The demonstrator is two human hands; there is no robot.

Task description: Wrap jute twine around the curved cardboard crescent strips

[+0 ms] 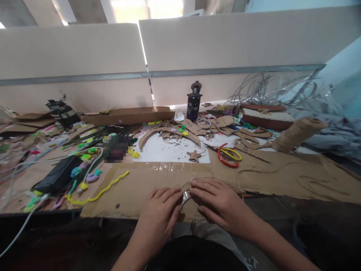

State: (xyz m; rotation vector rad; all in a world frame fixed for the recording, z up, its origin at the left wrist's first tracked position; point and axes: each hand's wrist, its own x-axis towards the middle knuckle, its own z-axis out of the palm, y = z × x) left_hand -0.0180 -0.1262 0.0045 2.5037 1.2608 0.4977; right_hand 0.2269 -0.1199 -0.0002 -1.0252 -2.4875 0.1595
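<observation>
At the front edge of the work surface, a curved cardboard strip (186, 195) lies between my hands. Twine is wound around part of it, and a shiny patch like clear tape shows in the gap. My left hand (163, 207) is closed on the strip's left end, thumb below. My right hand (222, 203) is bent over the wound part, its fingers pressed on top and covering much of it. Loose twine (265, 172) trails to the right over the cardboard sheet (141, 184). A large twine spool (299, 133) lies farther right.
Red-and-yellow-handled scissors (228, 156) lie ahead, near a cardboard star (194, 156) and a cardboard arc (146, 136). A dark bottle (193, 107) stands at the back. Left are a yellow fuzzy strand (105, 190), a black box-like object (58, 175) and white cables.
</observation>
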